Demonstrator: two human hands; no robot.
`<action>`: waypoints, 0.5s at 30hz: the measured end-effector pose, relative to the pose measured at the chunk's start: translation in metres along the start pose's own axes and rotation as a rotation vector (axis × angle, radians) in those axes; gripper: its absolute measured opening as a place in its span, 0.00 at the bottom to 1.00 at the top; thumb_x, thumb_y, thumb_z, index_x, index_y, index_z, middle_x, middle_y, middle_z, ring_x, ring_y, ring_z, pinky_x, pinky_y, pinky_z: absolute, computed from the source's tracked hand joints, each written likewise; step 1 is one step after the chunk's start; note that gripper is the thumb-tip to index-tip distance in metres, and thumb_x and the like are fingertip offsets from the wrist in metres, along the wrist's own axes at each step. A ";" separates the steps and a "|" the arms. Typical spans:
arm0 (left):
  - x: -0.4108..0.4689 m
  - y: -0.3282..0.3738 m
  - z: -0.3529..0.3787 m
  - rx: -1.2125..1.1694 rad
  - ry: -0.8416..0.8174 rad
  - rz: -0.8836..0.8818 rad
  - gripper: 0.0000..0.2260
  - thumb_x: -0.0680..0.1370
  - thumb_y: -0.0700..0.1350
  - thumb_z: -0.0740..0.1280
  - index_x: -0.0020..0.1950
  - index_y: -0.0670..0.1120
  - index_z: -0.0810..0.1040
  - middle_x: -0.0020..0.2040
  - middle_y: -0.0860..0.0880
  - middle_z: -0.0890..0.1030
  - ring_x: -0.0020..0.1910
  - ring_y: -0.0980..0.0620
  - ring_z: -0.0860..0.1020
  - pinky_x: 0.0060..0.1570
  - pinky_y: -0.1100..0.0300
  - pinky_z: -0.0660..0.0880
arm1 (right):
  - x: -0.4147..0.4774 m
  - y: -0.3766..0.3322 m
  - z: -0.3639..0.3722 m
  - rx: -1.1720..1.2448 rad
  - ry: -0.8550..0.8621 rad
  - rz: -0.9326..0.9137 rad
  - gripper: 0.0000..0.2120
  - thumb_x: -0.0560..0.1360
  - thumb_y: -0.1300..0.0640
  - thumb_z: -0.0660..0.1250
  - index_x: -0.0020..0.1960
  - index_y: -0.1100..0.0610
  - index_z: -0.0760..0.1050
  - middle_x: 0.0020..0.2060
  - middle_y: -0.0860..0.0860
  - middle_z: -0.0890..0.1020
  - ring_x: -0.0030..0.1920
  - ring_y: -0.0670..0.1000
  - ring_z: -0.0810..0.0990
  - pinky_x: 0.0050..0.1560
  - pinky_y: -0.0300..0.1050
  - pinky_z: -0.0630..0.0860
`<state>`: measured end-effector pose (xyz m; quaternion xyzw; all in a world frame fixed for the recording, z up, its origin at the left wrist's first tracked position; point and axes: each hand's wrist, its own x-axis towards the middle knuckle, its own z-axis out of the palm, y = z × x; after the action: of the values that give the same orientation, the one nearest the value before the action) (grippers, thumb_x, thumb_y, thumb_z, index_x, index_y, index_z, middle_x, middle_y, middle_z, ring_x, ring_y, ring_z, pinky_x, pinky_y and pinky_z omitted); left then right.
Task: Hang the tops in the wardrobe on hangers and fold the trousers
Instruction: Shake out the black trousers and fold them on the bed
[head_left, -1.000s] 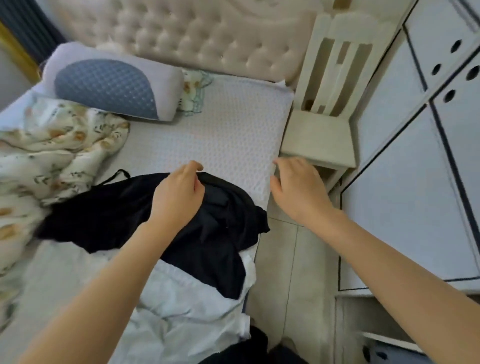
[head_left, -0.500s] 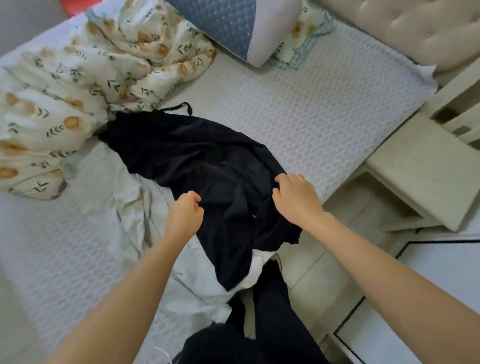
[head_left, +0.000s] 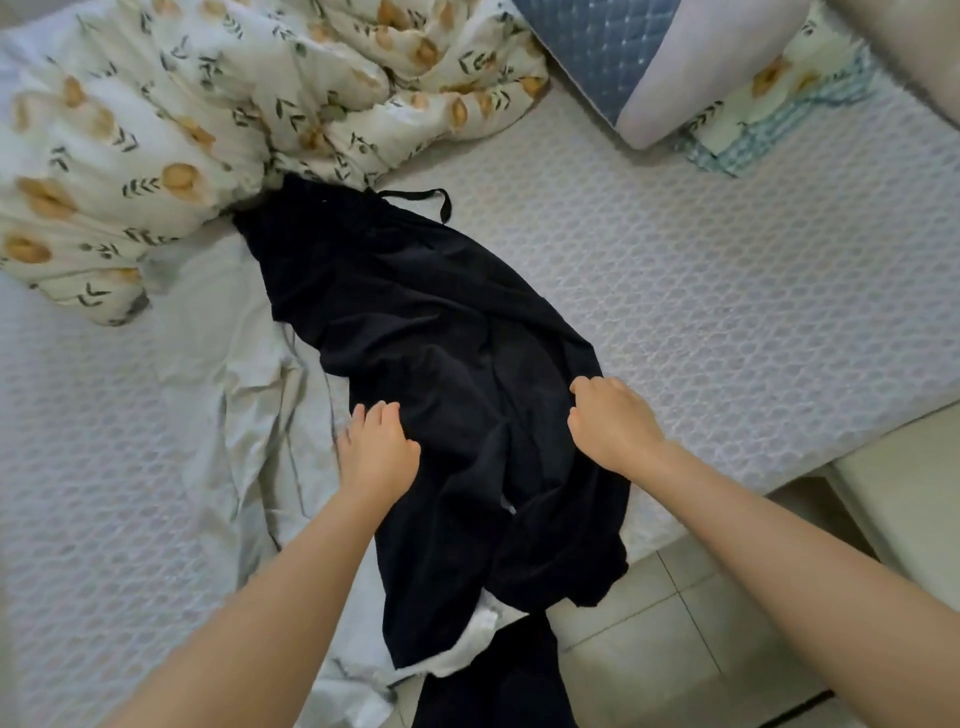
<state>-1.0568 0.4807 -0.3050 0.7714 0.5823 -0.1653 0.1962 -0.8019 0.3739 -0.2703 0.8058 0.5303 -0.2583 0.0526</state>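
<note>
A black garment (head_left: 436, 332) with a thin cord loop at its far end lies lengthwise on the bed (head_left: 727, 291), its near end hanging over the bed's edge. My left hand (head_left: 376, 449) grips its left edge with curled fingers. My right hand (head_left: 613, 421) grips its right edge, about level with the left hand. Under the black garment lies a crumpled pale grey-white garment (head_left: 234, 374), spread out to the left. A white bit of cloth (head_left: 480, 631) shows below the black hem.
A floral duvet (head_left: 156, 130) is bunched at the far left, touching the black garment's far end. A blue and white pillow (head_left: 628, 57) lies at the far right. A cream chair seat (head_left: 904, 499) stands beside the bed on the tiled floor (head_left: 675, 623). Dark cloth (head_left: 493, 691) hangs at the bottom edge.
My view has swung down and left from the chair and wardrobe to the bed. Both hands have moved onto the black garment's edges and spread wider apart, and the garment lies more stretched out.
</note>
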 end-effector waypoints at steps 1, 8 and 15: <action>0.009 -0.002 0.003 0.005 -0.002 -0.004 0.26 0.79 0.45 0.62 0.77 0.44 0.61 0.76 0.47 0.65 0.77 0.44 0.57 0.74 0.44 0.58 | 0.013 -0.001 0.003 -0.014 -0.012 -0.008 0.10 0.79 0.58 0.56 0.57 0.59 0.71 0.51 0.54 0.78 0.54 0.56 0.75 0.52 0.47 0.73; 0.096 -0.029 0.020 -0.020 0.033 -0.082 0.26 0.80 0.47 0.62 0.77 0.44 0.60 0.79 0.45 0.57 0.78 0.42 0.55 0.74 0.46 0.59 | 0.112 -0.024 0.025 -0.006 -0.027 -0.058 0.16 0.82 0.53 0.55 0.66 0.59 0.67 0.59 0.54 0.74 0.58 0.56 0.73 0.54 0.48 0.73; 0.173 -0.053 0.018 -0.323 0.150 -0.245 0.27 0.81 0.49 0.64 0.76 0.42 0.59 0.80 0.42 0.48 0.76 0.39 0.58 0.72 0.45 0.64 | 0.213 -0.052 0.041 0.009 0.014 -0.050 0.25 0.82 0.50 0.58 0.73 0.62 0.58 0.68 0.58 0.68 0.65 0.59 0.69 0.59 0.52 0.73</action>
<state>-1.0619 0.6289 -0.4103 0.6636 0.7035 -0.0347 0.2520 -0.7977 0.5580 -0.3962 0.7942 0.5496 -0.2564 0.0389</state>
